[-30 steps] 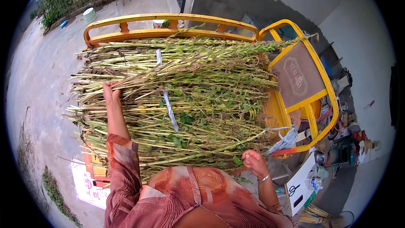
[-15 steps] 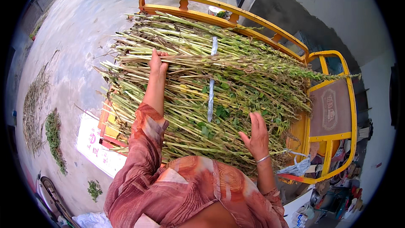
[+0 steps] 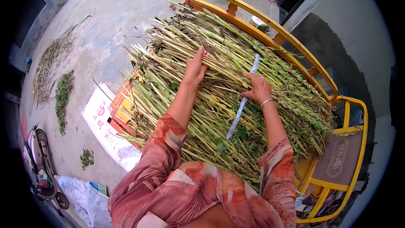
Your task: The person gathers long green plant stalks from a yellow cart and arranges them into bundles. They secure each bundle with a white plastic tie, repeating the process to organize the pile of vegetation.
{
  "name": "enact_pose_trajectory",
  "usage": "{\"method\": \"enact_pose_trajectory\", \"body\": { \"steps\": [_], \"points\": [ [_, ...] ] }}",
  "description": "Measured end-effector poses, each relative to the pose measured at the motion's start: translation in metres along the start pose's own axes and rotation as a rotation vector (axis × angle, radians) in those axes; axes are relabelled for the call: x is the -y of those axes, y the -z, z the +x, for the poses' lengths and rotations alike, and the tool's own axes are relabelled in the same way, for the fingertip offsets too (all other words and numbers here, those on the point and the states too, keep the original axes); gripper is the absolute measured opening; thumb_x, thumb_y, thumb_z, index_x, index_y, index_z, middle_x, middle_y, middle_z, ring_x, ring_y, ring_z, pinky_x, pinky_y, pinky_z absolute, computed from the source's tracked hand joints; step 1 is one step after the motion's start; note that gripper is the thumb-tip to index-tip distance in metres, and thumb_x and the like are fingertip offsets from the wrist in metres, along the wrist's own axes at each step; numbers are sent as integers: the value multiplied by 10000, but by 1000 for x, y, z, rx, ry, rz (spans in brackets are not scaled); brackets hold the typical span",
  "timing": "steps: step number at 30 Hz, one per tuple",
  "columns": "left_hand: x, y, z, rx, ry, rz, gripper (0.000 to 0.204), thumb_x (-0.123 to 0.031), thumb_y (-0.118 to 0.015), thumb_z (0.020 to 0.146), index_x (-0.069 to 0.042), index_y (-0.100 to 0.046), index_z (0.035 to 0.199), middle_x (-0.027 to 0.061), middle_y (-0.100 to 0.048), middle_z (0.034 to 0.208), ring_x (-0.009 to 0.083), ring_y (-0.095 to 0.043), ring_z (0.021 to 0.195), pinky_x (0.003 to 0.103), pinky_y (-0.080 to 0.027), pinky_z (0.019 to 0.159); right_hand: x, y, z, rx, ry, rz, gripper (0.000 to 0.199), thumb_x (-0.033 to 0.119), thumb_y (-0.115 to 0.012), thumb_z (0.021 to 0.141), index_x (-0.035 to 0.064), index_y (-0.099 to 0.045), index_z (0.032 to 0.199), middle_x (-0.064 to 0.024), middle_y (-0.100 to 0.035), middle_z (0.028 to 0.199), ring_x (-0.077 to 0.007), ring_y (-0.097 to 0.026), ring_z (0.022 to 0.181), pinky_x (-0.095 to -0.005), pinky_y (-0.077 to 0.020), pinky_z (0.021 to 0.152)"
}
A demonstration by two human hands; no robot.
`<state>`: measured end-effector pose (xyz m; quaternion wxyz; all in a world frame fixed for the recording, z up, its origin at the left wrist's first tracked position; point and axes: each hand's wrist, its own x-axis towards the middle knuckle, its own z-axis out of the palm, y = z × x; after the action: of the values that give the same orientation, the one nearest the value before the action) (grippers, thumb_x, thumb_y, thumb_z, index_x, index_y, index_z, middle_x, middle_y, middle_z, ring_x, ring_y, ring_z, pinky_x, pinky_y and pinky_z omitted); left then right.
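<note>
Right hand [image 3: 258,88] has moved in near the left hand [image 3: 195,67], both curled round stalks [image 3: 224,66] heaped in the cart [image 3: 232,9] beneath them, floor [image 3: 114,12] left of the hands, wall [image 3: 350,25] to their right.

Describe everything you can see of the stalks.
The stalks are long, thin, pale green to brown, bare ends toward the upper left, leafy tops toward the lower right. They lie in a thick layer on the yellow cart, a pale strip crossing them. The left hand grips some; the right hand touches them.
</note>
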<state>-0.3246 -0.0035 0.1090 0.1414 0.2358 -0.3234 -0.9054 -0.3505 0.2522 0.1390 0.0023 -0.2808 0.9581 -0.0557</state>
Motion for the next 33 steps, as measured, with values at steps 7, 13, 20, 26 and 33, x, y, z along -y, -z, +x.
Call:
{"method": "enact_pose_trajectory", "body": {
  "steps": [7,13,20,26,33],
  "points": [
    [20,10,-103,80,-43,108,731,-244,-620,872,118,-195,1343,252,-350,1338,315,-446,1201,369,-404,1006,-14,-10,12,-45,16,157,511,282,-740,554,99,-593,1008,-94,-618,928,-290,-573,904,-402,-494,756],
    [90,14,-120,196,337,15,521,-215,-605,883,80,-363,1239,211,-428,1269,309,-453,1190,389,-432,980,-30,-12,22,-34,-16,249,473,279,-722,514,74,-608,925,-145,-612,789,-333,-595,766,-427,-496,644],
    [100,-2,-75,221,440,-113,364,-271,-637,858,17,-492,1027,212,-457,1223,322,-392,1231,432,-372,1026,-27,4,20,-37,-28,327,467,284,-709,485,65,-599,883,-146,-572,631,-347,-583,654,-434,-463,587],
    [67,-4,-92,280,404,296,390,-231,-652,849,30,-483,1085,189,-519,1173,269,-551,1087,352,-489,908,-32,-3,23,17,-30,317,418,283,-706,496,58,-571,820,-147,-569,666,-356,-565,660,-436,-462,597],
    [77,11,-132,281,-309,673,213,-51,-648,810,6,-554,992,61,-580,1001,109,-594,841,233,-499,707,-16,-20,9,-97,94,72,483,312,-754,579,82,-519,933,-90,-573,881,-288,-563,877,-402,-476,710]
  ]
}}
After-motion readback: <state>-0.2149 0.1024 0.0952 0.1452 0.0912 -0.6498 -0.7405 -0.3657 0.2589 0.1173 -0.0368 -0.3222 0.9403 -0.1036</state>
